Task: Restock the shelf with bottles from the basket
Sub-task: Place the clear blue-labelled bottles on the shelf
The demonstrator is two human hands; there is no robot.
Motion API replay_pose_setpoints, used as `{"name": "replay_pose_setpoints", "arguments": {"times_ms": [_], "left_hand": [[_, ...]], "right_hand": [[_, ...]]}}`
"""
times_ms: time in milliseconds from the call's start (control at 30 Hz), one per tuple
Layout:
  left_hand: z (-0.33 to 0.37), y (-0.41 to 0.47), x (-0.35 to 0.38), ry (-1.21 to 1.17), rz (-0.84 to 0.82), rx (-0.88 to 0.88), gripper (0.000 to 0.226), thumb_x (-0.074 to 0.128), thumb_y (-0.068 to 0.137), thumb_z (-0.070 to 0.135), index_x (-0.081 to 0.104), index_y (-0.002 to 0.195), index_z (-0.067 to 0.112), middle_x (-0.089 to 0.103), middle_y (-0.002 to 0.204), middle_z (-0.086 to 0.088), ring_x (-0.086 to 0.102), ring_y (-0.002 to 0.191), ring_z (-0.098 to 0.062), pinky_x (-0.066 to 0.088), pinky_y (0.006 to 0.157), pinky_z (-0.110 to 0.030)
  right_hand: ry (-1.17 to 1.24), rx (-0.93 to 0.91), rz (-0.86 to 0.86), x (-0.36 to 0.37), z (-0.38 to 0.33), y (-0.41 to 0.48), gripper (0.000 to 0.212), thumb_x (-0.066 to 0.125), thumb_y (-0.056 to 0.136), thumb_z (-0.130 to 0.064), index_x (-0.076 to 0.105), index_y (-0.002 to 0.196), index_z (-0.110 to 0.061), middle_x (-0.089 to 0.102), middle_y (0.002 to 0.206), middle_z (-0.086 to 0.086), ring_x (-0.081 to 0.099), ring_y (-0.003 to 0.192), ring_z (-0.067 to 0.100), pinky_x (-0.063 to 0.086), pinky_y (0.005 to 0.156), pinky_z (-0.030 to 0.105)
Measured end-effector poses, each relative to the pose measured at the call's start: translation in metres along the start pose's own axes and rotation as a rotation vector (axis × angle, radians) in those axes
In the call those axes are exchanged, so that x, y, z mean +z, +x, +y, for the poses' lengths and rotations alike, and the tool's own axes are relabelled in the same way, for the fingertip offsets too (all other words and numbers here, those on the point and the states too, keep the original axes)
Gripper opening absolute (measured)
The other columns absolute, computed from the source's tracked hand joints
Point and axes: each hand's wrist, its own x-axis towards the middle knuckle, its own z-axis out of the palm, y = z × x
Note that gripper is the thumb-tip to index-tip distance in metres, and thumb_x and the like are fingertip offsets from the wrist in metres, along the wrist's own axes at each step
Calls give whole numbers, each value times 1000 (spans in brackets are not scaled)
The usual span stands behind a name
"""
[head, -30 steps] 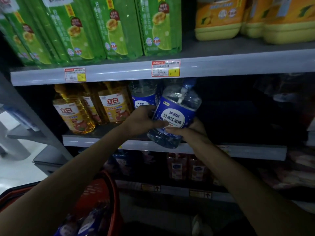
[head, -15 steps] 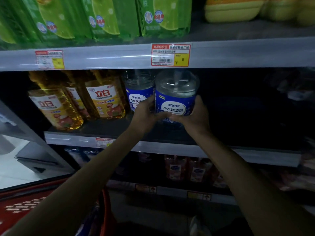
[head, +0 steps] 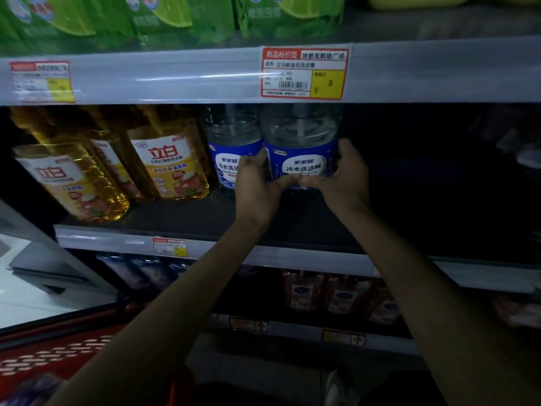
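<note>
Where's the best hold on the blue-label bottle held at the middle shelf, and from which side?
Take the blue-label bottle by its labelled body, from the front, one hand per side, as the left hand and right hand hold it. The upper shelf edge hides its top, so a grip from above looks blocked; the twin bottle stands close on its left.

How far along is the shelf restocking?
Done: one blue-label bottle stands on the middle shelf beside the yellow bottles. In hand: left hand and right hand grip a second blue-label bottle, upright next to it. Left: letting go, then anything in the red basket, its contents too dark to count.
</note>
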Motion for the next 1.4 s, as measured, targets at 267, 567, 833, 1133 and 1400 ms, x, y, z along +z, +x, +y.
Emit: {"name": "replay_pose_setpoints", "arguments": {"times_ms": [267,567,833,1133,1400], "left_hand": [[-9,1,17,80,48,-63,75,78,60,65,66,122,24,69,118,-2,70,106,-14,61,89,-39],[0,-9,23,161,134,-130,70,86,71,52,64,129,21,66,120,-4,69,106,-19,61,89,-44],[0,-20,24,103,118,-168,71,80,67,57,61,131,33,68,124,3,67,112,-13,61,92,-44],[17,-59,-15,156,-39,-228,65,86,78,39,60,137,28,71,124,6,65,116,-13,57,97,-45],[48,-106,-68,479,-151,-43,68,76,84,53,51,145,36,55,142,4,58,125,-21,56,92,-42]], "right_hand": [[52,22,-14,0,8,1,76,95,52,-9,58,118,-15,71,119,3,70,104,16,64,81,40],[72,47,-64,2,11,-5,84,91,60,-9,55,135,-24,70,123,-6,69,108,13,62,88,40],[74,92,-34,0,0,-16,89,88,71,-4,47,148,-21,66,133,1,63,111,11,51,79,12],[-158,184,-131,-29,-18,-53,58,89,76,-19,58,125,-13,59,106,-4,63,101,17,47,77,28],[-368,26,-317,-52,-52,-108,76,85,81,-33,46,145,-24,52,145,5,54,130,26,48,104,37]]}}
